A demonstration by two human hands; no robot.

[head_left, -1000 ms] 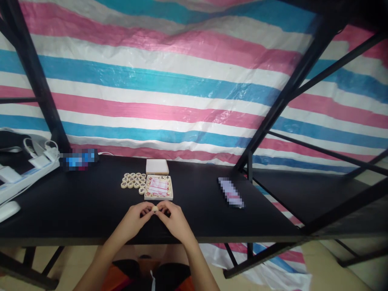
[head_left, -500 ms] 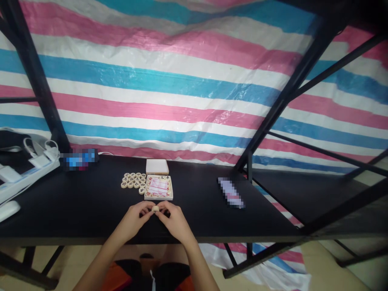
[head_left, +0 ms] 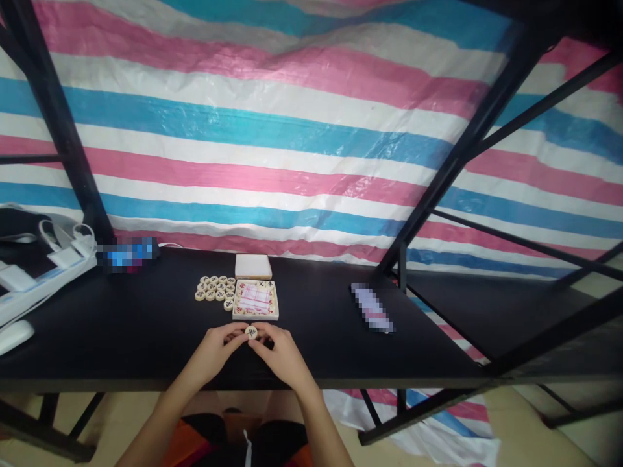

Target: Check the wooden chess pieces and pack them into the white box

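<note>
Between the fingertips of my left hand [head_left: 222, 345] and my right hand [head_left: 275, 345] is a round, cream Chinese chess piece [head_left: 251, 332] with a dark character facing up. Both hands are closed on it, just in front of an open white box [head_left: 256, 317]. Inside the box are pieces with red characters along the sides, a couple of dark-marked ones at the back right, and a folded sheet with pink lines [head_left: 256, 297]. Left of the box, several dark-marked chess pieces [head_left: 211, 287] lie face up in close rows.
A white box lid [head_left: 253, 266] lies behind the box. To the right is a blurred-out phone-like object [head_left: 370, 308]. At the left are a blurred blue item [head_left: 129, 253], a power strip [head_left: 53, 279] with plugs, and a white mouse-like object [head_left: 15, 337]. Black frame posts rise behind the black table [head_left: 316, 350].
The chess piece between my fingers has tilted, so its marked face now shows toward me. My hands have stayed in nearly the same place.
</note>
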